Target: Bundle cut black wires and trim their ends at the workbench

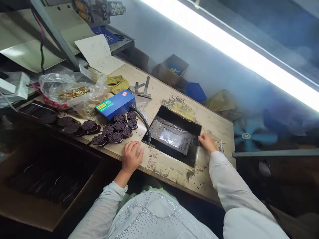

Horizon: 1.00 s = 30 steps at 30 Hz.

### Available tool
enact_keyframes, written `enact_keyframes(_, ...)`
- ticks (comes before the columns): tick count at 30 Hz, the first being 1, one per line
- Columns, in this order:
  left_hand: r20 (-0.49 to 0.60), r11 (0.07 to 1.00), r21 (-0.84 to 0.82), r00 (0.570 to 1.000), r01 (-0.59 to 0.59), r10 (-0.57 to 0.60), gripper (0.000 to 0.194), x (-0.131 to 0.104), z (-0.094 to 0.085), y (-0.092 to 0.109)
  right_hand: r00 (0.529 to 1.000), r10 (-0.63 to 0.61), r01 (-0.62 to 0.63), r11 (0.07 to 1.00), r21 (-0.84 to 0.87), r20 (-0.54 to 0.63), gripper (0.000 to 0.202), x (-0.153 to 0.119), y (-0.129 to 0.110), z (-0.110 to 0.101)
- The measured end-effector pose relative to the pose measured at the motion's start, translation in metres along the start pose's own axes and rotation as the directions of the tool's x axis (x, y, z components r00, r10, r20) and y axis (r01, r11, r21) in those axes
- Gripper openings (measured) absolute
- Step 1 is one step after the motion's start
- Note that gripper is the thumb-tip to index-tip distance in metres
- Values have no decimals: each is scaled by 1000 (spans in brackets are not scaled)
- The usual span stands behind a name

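Observation:
My left hand (131, 156) lies on the front edge of the wooden bench, its fingers stretched out and holding nothing. Just beyond it sit several dark, rough-topped round discs (117, 130) in a loose cluster. A dark metal basin (159, 124) is sunk in a rectangular cut-out in the bench, with a bright, shiny rectangular surface (171, 137) inside. At the cut-out's right side my right hand (208, 142) is closed, fingertips against a small dark part (196, 141). What exactly it grips is hidden.
A blue box (116, 103) with a black ribbed hose (143, 118) stands left of the basin. Behind are calipers (141, 89), an open notebook (99, 56) and a plastic bag (74, 89). A blue fan (251, 136) is at right; a cardboard carton (50, 212) sits below left.

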<state>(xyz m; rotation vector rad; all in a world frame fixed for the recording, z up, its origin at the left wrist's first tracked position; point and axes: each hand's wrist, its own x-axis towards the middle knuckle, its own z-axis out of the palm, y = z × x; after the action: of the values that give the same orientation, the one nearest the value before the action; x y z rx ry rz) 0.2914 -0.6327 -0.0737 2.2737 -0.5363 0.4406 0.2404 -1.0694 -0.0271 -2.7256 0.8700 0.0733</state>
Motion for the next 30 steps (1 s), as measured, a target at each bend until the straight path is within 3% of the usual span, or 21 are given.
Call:
enact_keyframes(12,-7,1000,-7,1000,-30,30,22,1,-2,0,998,37,-29,991,132,-58,29,-12,-1,2)
enact_keyframes(15,-13,997,-75,1000,-16,15,22,2,-5,4,997,-7,22,983,183,-83,33,-20,-23,3)
enact_keyframes(18,64,963,-256,995,85,-71,24,1,-5,24,990,-108,137,902,410,-93,41,-44,-67,16)
enact_keyframes(20,223,863,-432,958,262,-179,29,-2,-1,45,986,-155,158,743,650,-62,42,-72,-106,32)
enact_keyframes(21,320,770,-507,914,387,-249,34,-4,1,56,986,-162,125,655,745,-23,42,-88,-127,41)
enact_keyframes(23,516,504,-615,793,606,-324,47,-7,7,75,987,-156,44,478,877,36,41,-123,-165,59)
enact_keyframes(25,621,247,-659,700,710,-353,59,-8,9,86,983,-173,3,348,937,61,40,-154,-195,75)
enact_keyframes(26,634,161,-666,666,729,-392,62,-9,7,87,979,-190,-11,308,951,72,39,-166,-206,81)
enact_keyframes(28,592,115,-684,640,721,-490,63,-10,1,81,964,-243,-41,270,962,109,39,-183,-219,90)
enact_keyframes(30,453,278,-696,705,662,-546,57,-10,-11,66,944,-287,-94,248,964,166,43,-188,-221,96)
